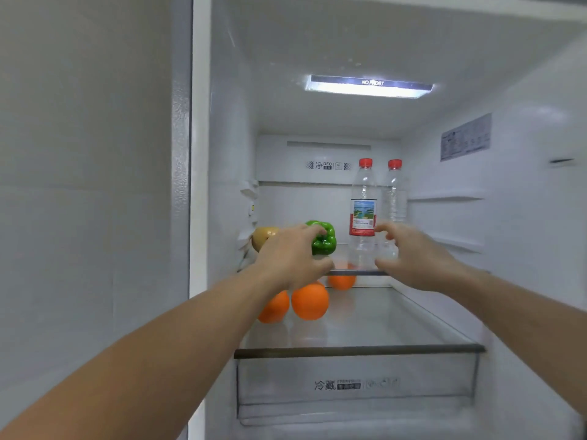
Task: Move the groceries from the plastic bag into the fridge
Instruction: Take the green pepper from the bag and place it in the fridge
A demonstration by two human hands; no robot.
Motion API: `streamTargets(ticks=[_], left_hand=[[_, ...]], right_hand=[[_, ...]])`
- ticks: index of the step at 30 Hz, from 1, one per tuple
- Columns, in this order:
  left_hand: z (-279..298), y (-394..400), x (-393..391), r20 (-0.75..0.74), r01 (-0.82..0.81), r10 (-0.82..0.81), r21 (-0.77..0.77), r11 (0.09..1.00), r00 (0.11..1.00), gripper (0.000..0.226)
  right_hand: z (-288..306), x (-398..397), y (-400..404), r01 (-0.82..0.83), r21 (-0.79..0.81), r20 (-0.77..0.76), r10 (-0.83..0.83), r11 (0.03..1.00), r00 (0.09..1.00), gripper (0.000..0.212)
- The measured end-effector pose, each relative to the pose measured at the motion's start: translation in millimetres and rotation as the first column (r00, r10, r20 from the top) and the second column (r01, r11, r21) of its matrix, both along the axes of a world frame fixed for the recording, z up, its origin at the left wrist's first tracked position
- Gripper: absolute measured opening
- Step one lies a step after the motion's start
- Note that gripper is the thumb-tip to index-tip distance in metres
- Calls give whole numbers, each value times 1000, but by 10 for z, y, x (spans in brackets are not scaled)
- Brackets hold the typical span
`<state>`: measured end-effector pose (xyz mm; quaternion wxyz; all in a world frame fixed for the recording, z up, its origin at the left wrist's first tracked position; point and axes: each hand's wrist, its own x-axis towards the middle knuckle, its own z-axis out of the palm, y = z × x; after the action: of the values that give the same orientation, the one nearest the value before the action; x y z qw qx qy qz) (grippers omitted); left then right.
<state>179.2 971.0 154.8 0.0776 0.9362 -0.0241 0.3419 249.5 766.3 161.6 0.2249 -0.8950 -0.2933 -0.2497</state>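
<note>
The open fridge [521, 217] holds two red-capped water bottles [363, 214] upright on its upper glass shelf [359, 272] and three oranges [309, 300] on the shelf below. The left hand [292, 255] grips a green bell pepper [324, 238] on the upper shelf, beside a yellowish fruit [263, 236]. The right hand [413, 252] hovers with fingers loosely spread, just beside the labelled bottle, holding nothing.

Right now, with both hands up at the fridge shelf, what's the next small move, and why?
Probably let go of the green bell pepper and draw the left hand back. The pepper already seems to sit on the upper glass shelf beside the labelled water bottle, and the right hand hovers open near that bottle, holding nothing.
</note>
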Motion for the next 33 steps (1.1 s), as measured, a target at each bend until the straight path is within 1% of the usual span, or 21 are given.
streamTargets(ticks=[4, 7, 9, 12, 19, 22, 26, 27, 29, 31, 33], left_hand=[[-219, 41, -144, -26, 105, -105, 14, 994, 994, 59], [-358, -31, -295, -31, 171, -170, 12, 985, 985, 54], [-407, -145, -409, -27, 210, -209, 36, 977, 978, 52], [-394, -392, -582, -38, 291, -290, 19, 957, 956, 53], [-402, -1268, -1011, -100, 493, -497, -60, 868, 862, 55], [-463, -1808, -1238, -150, 581, -592, -114, 806, 792, 54], [-592, -2648, -1675, -210, 698, -715, -160, 698, 666, 56], [-619, -2931, -1840, -224, 731, -746, -164, 663, 627, 56], [-660, -3290, -2031, -217, 767, -784, -173, 617, 582, 53], [-711, -3738, -2305, -183, 819, -836, -178, 546, 517, 45], [-768, -4150, -2568, -168, 866, -880, -172, 470, 444, 39]], right_hand=[[-224, -420, -110, 123, -11, -24, -123, 992, 992, 55], [-331, -769, -235, 177, -77, -21, -179, 981, 984, 53], [-348, -1000, -361, 202, -115, -17, -205, 973, 979, 56], [-314, -1321, -606, 257, -121, -26, -262, 959, 965, 59], [-347, -2237, -1439, 394, -140, -51, -404, 909, 913, 58], [-395, -2729, -1956, 476, -126, -75, -487, 870, 870, 55], [-518, -3497, -2670, 607, -111, -114, -617, 787, 779, 52], [-564, -3767, -2888, 646, -104, -132, -655, 756, 744, 52], [-640, -4100, -3154, 702, -119, -150, -712, 702, 686, 52], [-726, -4530, -3483, 783, -154, -153, -797, 603, 584, 52], [-782, -4912, -3778, 857, -157, -164, -869, 491, 468, 53]])
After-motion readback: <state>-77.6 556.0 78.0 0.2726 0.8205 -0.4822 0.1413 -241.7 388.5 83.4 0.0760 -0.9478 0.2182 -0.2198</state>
